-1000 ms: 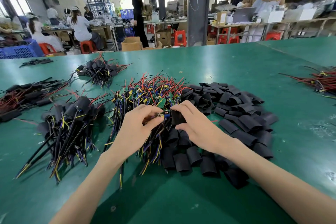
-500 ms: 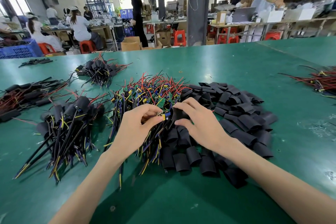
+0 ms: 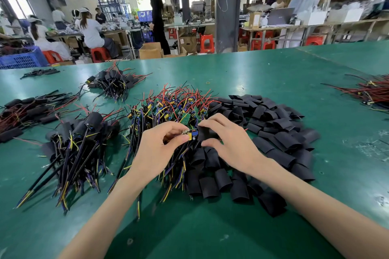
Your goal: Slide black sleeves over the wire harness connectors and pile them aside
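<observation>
connector (image 3: 191, 133) lying left-right, pinched by left hand (image 3: 159, 149), black sleeve (image 3: 207, 133) in right hand (image 3: 229, 143)

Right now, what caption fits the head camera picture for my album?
Left hand pinches a wire harness connector; right hand holds a black sleeve at its tip, above a green table.

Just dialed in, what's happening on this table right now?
The person's left hand pinches a connector, while the right hand holds a black sleeve with its mouth against it; the connector shows mostly bare. Behind the hands lie unsleeved harnesses, with loose sleeves to the right and a sleeved pile to the left on the green table.
</observation>
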`<state>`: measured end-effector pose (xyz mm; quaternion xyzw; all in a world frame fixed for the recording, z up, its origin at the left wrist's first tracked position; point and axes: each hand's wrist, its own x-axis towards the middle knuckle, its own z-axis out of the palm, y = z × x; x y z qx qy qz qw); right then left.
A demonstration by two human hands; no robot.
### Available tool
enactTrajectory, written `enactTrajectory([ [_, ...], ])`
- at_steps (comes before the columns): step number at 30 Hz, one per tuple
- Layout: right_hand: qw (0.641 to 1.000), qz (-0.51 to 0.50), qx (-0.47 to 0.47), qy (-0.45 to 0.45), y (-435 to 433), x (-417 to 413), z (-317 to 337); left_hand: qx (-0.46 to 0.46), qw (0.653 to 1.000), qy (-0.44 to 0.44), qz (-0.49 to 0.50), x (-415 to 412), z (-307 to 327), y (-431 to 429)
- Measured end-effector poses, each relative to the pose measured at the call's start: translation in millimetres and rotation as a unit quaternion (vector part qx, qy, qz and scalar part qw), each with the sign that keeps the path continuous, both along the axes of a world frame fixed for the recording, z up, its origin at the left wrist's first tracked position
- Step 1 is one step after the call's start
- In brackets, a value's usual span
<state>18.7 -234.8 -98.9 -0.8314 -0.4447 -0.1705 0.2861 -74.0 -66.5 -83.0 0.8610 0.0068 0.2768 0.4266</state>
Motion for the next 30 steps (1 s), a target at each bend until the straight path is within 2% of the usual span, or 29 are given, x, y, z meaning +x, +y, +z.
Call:
enactTrajectory([
  [11,1.0,0.022,0.007,0.012,0.6,0.1,-4.4,0.019,1.0,0.013,-0.007,1.2,-2.3,3.9],
  [17,0.999,0.02,0.019,-0.035,1.9,-1.8,-3.7,-0.008,1.0,0.012,-0.004,2.7,-4.3,1.2],
  [26,0.997,0.07,0.005,0.014,0.8,1.0,-1.2,0.027,0.999,-0.011,-0.03,2.1,-1.6,0.8],
  [30,0.998,0.063,0.009,-0.021,-1.2,-1.7,2.4,0.009,0.999,0.003,-0.031,2.5,-4.0,0.8],
])
